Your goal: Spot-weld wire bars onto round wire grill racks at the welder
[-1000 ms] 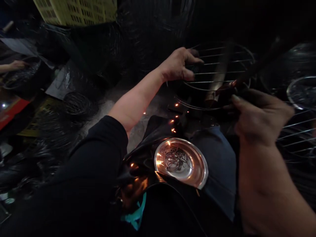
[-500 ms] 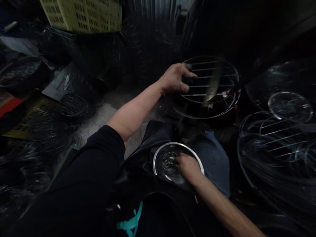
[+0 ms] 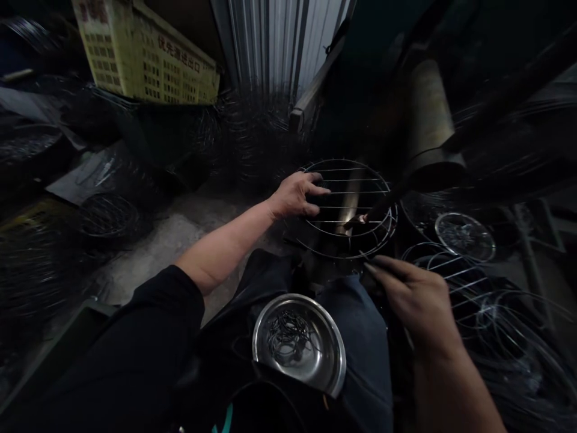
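A round wire rack (image 3: 339, 193) with parallel crossbars lies in front of me. At its left rim, my left hand (image 3: 297, 193) grips it, with thumb and fingers around the edge. My right hand (image 3: 412, 288) is pinched closed beside the rack's lower right rim; a small wire piece (image 3: 363, 256) shows faintly at its blurred fingertips. On my lap sits a metal bowl (image 3: 325, 355) with a tangle of small bent wire pieces (image 3: 288, 337) inside. A copper-coloured tip (image 3: 361, 219) on a dark arm reaches the rack's right side, above a lit metal bar (image 3: 349, 207).
To the right lie stacked wire racks (image 3: 478, 288) and a small round wire-rimmed piece (image 3: 465, 237). A thick machine cylinder (image 3: 430, 114) hangs above the rack. At the back left, a yellow crate (image 3: 153, 60) rests on a dark bin. Bundles of wire (image 3: 108, 214) fill the left side.
My right hand has left the bowl and moved up and right, close to the rack's rim. My left hand keeps its hold on the rack. The view has tilted up and shifted right.
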`<state>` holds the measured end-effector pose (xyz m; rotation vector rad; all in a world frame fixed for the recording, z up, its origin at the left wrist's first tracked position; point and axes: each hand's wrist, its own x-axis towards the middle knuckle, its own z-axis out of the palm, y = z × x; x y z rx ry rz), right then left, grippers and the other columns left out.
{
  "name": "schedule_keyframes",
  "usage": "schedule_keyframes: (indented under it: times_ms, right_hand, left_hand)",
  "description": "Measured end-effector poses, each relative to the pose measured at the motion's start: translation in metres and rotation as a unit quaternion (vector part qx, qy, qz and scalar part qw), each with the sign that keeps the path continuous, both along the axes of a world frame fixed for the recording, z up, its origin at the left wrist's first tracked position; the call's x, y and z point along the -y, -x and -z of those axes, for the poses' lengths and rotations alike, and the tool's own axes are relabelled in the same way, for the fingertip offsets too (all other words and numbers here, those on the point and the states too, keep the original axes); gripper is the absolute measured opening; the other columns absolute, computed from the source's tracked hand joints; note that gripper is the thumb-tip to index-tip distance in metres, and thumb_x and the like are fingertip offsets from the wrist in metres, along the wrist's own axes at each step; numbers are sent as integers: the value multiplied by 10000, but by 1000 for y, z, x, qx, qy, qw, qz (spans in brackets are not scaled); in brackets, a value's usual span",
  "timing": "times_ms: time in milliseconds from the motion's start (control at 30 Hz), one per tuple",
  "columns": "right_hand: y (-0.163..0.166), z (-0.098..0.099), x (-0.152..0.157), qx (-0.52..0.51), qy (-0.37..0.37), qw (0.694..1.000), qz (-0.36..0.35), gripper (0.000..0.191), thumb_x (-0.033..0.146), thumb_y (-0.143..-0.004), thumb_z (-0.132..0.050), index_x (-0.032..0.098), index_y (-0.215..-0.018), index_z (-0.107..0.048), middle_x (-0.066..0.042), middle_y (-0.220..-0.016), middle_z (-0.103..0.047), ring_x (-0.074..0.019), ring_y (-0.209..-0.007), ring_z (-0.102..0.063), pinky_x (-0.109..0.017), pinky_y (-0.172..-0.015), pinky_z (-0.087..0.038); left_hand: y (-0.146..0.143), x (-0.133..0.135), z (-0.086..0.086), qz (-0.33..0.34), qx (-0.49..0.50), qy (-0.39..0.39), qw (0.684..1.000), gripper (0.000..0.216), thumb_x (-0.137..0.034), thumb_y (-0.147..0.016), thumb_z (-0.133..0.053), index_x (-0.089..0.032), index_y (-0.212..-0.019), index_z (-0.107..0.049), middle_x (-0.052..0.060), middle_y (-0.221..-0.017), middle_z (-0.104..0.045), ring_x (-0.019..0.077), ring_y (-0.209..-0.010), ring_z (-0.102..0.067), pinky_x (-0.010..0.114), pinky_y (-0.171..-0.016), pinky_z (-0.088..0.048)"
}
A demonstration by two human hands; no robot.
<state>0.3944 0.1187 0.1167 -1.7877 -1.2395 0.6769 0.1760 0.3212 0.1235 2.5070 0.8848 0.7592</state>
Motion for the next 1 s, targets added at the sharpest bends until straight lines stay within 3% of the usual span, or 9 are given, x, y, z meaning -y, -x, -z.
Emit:
schedule_keyframes:
  times_ms: [100,200,300,467,667,833,1000]
  right_hand:
    - [8,-5,-24,27,-37,998,49,249,405,-679,-732,202,-812,-784,-38,-721,-726,-187,-644,-662,-283,-605,-505]
    - [23,2,-35,-53,-40,996,67,271,391,-692,-741,176,-852,-781,-33,-678,-709,-163,-573,-639,-257,-535,-486]
    - [32,13,-35,-142,-61,983,98,339,397,-681,-775,145,-907,-772,-19,-620,-681,-143,-481,-599,-243,-468,-472]
    - [37,29,-30,-199,-115,963,142,319,348,-626,-842,128,-840,-754,-21,-635,-685,-140,-505,-622,-230,-487,-503]
    - [41,17,-38,-298,-95,941,133,339,274,-553,-868,126,-823,-728,-28,-634,-681,-141,-487,-620,-214,-428,-480]
    - [48,5,-46,-310,-107,935,138,309,261,-557,-847,126,-808,-727,-11,-624,-669,-129,-458,-608,-198,-401,-468]
    - [52,16,-38,-268,-156,938,155,288,293,-617,-844,134,-824,-723,2,-633,-662,-125,-499,-617,-214,-455,-510]
  left_hand:
    - [-2,3,-4,0,-16,-12,1000,442,-242,-656,-712,-259,-1094,-764,63,-1335,-612,281,-1170,-595,412,-1039,-439]
    - [-3,3,-5,2,-25,-23,999,457,-243,-665,-709,-248,-1120,-757,80,-1348,-602,285,-1155,-597,411,-1026,-440]
    - [-2,1,-4,9,-23,-24,999,443,-254,-668,-715,-245,-1108,-761,83,-1345,-601,288,-1156,-593,411,-1024,-438]
    - [-1,-4,-4,11,-17,-23,1000,431,-265,-666,-725,-247,-1094,-764,81,-1354,-594,297,-1175,-578,424,-1039,-427]
    - [-3,-9,-11,14,-29,-26,999,454,-246,-674,-704,-265,-1125,-753,65,-1376,-580,311,-1204,-557,444,-1054,-416]
    - [-4,-10,-14,11,-20,-37,999,501,-192,-642,-701,-248,-1138,-750,71,-1372,-582,307,-1198,-556,440,-1055,-413]
    - [-1,-8,-14,12,-8,-20,1000,469,-205,-652,-703,-251,-1115,-757,67,-1370,-583,295,-1202,-560,427,-1057,-421]
